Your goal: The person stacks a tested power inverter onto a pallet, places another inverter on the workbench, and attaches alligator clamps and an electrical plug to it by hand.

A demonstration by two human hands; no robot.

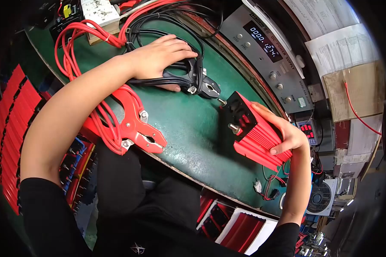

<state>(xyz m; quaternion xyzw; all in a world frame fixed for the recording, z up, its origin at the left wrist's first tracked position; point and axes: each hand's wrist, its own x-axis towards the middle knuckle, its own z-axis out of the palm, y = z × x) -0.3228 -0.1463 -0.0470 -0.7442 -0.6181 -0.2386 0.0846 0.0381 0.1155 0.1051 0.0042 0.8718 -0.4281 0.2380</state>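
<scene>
1. The red finned box (266, 137) is the landmark. It is held tilted at the right part of the green counter (188, 128), its dark end panel facing the black clamp. Two metal studs stick out of that end; whether its underside touches the counter cannot be told.
2. The right hand (283, 132) is curled round the far end of the box, fingers along the upper side and thumb pressed on the fins, partly closed to the box's width.
3. The black clamp (197, 79) lies left of the box, its toothed tip right by the upper stud; I cannot tell whether they touch.
4. The left hand (158, 60), farther left of the box, is closed over the black clamp's handles and cable, fingers over the top and thumb below.
5. The red clamp (137, 128) rests on the counter, well left of the box and nearer the person, its tip pointing towards the box's side. Red cables (70, 55) loop beside and over it.
6. Black cables (158, 25) coil beyond the left hand, up and left of the box.
7. The power supply (266, 51) stands beyond the box, its display lit.
8. A white plug (257, 186) lies on the counter, on the near side of the box.
</scene>
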